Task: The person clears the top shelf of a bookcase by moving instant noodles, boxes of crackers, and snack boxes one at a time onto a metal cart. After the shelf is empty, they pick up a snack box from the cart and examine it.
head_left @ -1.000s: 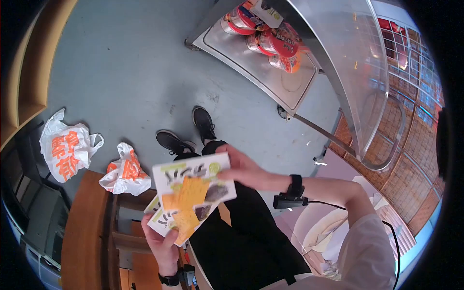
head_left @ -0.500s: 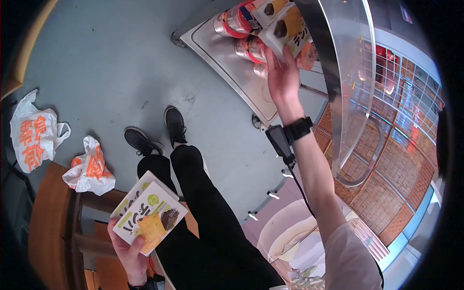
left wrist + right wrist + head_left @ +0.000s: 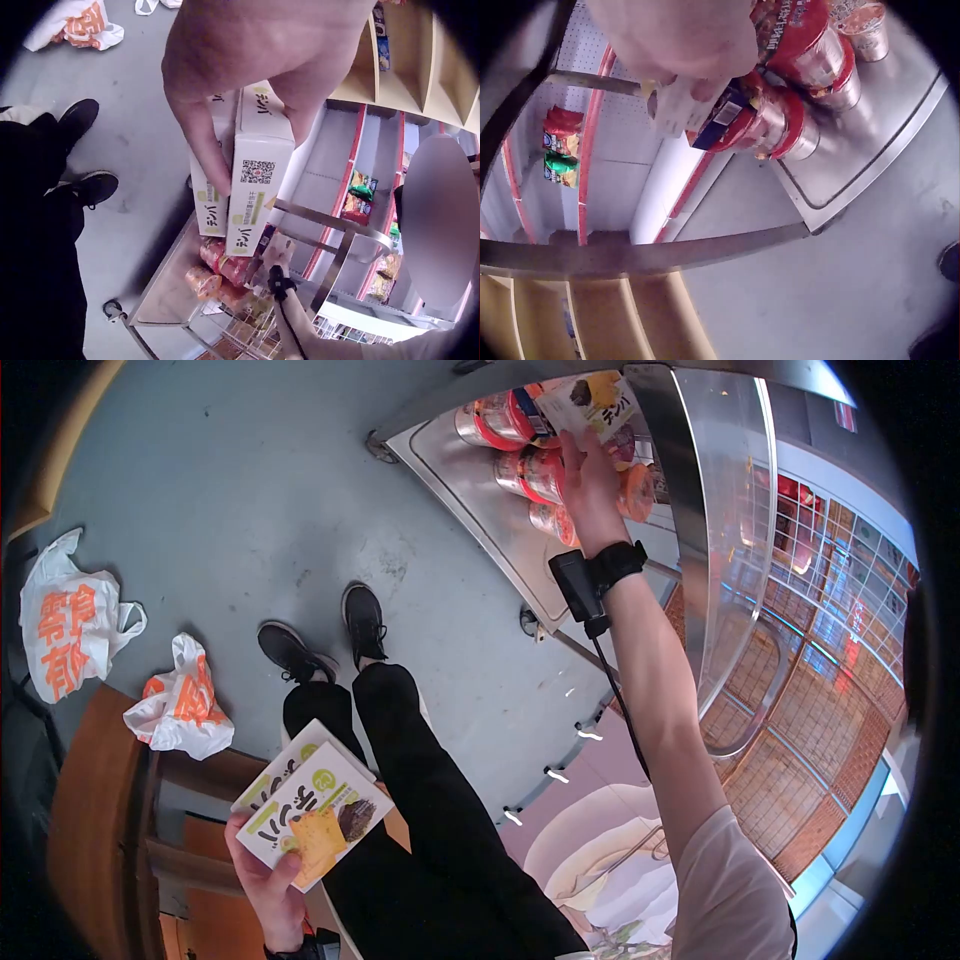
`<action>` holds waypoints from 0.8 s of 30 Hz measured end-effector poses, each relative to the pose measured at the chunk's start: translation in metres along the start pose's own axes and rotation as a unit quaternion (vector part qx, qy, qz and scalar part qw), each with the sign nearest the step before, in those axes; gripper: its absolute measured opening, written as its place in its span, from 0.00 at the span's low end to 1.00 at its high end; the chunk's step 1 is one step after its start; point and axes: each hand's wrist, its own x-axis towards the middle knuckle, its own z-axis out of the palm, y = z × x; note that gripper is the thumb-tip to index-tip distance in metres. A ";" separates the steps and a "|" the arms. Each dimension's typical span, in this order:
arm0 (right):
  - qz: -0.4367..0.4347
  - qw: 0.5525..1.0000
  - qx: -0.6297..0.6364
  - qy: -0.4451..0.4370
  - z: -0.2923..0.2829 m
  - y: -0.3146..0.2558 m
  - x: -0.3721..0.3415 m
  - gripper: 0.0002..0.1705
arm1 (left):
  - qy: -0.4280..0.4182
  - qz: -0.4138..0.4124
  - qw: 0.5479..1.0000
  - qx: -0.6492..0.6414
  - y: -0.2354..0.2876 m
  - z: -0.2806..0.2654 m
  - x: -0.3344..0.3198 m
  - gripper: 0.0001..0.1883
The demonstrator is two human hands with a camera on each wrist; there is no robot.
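Observation:
My left hand [image 3: 270,885] grips two white cracker boxes [image 3: 345,800] stacked with a slight offset, the thumb on the upper one's picture. In the left wrist view their white sides show, with a QR code on the nearer box [image 3: 259,199]. On the metal cart, my right hand [image 3: 592,490] holds another white cracker box [image 3: 590,405] by its near edge, over the red-lidded tubs [image 3: 540,475]. The right wrist view shows fingertips on this white box [image 3: 676,112], beside a dark blue box [image 3: 720,120]; the back of the hand hides much of it.
The cart's steel tray [image 3: 450,465] holds several tubs, with a clear curved panel [image 3: 725,510] beside it. Two white plastic bags [image 3: 75,625] with orange lettering lie on the floor at left. Wooden furniture [image 3: 95,800] stands near my left hand. Shelves with snack packets [image 3: 561,142] stand beyond the cart.
My right hand has carried one cracker box from the left hand's stack up to the cart and lowered it among the goods there. The left hand keeps two boxes.

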 end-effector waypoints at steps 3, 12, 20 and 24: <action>-0.008 1.000 0.011 -0.009 -0.006 -0.001 0.010 0.17 | -0.004 0.002 1.000 0.000 -0.002 -0.002 0.000 0.40; 0.017 0.997 -0.049 0.065 0.005 -0.001 -0.016 0.14 | -0.028 -0.004 0.999 0.031 -0.007 -0.005 0.005 0.42; 0.344 0.698 -0.322 -0.540 0.008 0.020 -0.209 0.19 | -0.135 -0.019 0.988 0.079 0.002 0.016 0.012 0.38; 0.263 0.589 -0.322 -0.693 0.004 0.013 -0.281 0.42 | -0.119 0.005 0.989 0.086 0.001 0.029 0.017 0.38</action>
